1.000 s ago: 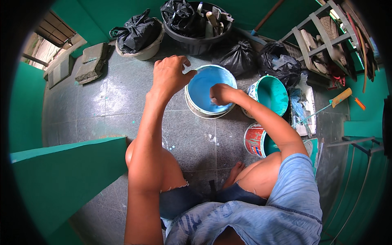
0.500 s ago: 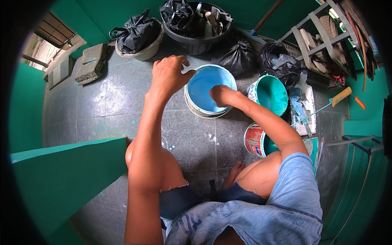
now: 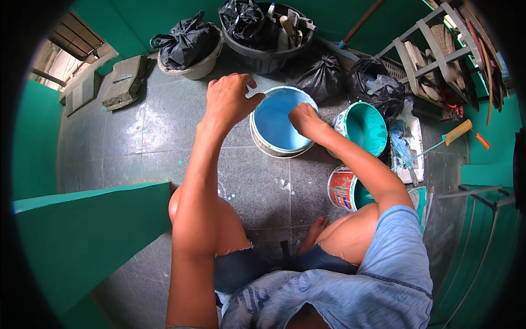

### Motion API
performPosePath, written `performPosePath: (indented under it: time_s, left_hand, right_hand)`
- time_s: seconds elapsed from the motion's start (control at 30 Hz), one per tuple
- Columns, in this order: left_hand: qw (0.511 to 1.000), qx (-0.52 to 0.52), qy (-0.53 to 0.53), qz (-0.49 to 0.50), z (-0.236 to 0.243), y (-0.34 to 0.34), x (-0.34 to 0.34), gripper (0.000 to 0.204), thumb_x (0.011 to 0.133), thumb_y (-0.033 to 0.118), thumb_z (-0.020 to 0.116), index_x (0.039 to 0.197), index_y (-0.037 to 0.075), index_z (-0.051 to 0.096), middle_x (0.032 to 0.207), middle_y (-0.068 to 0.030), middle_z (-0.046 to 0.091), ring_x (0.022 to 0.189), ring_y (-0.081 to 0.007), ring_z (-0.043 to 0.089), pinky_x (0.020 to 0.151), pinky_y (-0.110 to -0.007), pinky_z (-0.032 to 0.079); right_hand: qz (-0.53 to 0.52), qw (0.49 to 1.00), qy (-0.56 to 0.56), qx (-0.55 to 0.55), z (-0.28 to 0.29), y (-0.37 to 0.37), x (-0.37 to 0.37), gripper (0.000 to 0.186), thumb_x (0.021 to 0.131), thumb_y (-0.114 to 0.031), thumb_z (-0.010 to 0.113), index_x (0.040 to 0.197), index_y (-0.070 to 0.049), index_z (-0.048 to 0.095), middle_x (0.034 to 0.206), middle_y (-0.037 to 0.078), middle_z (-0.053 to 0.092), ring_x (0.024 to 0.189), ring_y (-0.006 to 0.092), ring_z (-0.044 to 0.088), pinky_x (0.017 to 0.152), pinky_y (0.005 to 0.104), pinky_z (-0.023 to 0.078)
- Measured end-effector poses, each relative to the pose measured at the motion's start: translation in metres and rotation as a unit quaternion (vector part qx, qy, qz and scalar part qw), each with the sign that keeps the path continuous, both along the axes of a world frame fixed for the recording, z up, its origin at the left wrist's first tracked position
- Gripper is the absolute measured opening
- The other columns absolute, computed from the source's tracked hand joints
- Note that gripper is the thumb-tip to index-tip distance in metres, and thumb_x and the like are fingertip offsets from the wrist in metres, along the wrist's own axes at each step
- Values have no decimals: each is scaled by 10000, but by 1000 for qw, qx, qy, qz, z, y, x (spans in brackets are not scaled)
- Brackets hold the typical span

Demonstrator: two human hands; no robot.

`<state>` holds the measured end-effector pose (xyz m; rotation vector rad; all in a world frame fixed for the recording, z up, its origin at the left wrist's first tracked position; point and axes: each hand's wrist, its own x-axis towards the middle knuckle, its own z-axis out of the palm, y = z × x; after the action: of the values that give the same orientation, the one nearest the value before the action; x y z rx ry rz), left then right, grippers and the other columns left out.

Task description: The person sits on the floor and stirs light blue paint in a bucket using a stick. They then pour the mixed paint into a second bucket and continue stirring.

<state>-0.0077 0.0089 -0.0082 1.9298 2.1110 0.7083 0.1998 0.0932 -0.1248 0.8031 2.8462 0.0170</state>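
In the head view, holds the left hand point(image 3: 229, 101) loosely spread just beside the left rim of a white bucket point(image 3: 261, 143), apart from the right hand point(image 3: 306, 120). Curls the right hand over the bucket's blue inside; cannot tell whether around anything. Has that bucket upright on the grey tiled floor point(image 3: 246, 181), left of a green-coated bucket point(image 3: 375, 123) and a red bucket point(image 3: 340, 189), near a knotted black bag point(image 3: 320, 79).

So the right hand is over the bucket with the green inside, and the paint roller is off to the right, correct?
Not quite: the head view shows the right hand over the bucket with the blue inside. The paint roller is indeed off to the right.
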Motion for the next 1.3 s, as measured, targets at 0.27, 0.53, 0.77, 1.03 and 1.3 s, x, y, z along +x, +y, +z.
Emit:
performPosePath:
  time_s: [0.27,0.53,0.77,1.03,1.3]
  left_hand:
    - [999,12,23,-21,4,0,5,292,713,295,747,883,67,681,808,-90,674,766,-259,648,703,-354,491]
    - [1000,-1,22,-4,6,-3,-2,305,707,307,747,882,66,682,814,-94,675,771,-261,646,706,-360,488]
    - [1000,3,13,-8,5,0,2,301,706,308,746,892,81,681,817,-79,674,781,-258,645,713,-365,483]
    - [999,0,33,-5,3,-1,-3,293,712,306,743,887,80,680,821,-83,676,788,-255,647,718,-361,481]
    - [1000,-11,25,-7,7,-1,1,298,711,304,744,880,68,676,822,-87,674,783,-258,649,706,-363,486]
  right_hand:
    - [56,948,34,-311,3,-9,-10,125,729,-105,604,689,10,629,652,196,599,587,314,570,588,416,442]
    - [-47,988,47,-137,11,4,15,84,640,7,601,713,4,641,745,214,627,771,371,627,650,439,492]
    - [78,971,218,59,-12,28,-1,55,658,-22,623,635,-67,642,617,157,589,650,342,590,546,424,465]
    - [18,957,217,-192,-8,3,-31,132,793,-135,573,731,-55,658,698,164,627,755,352,614,621,432,473]
    - [73,972,-64,-214,21,-7,-3,119,767,-140,590,758,-49,668,709,168,637,705,327,627,649,404,479]
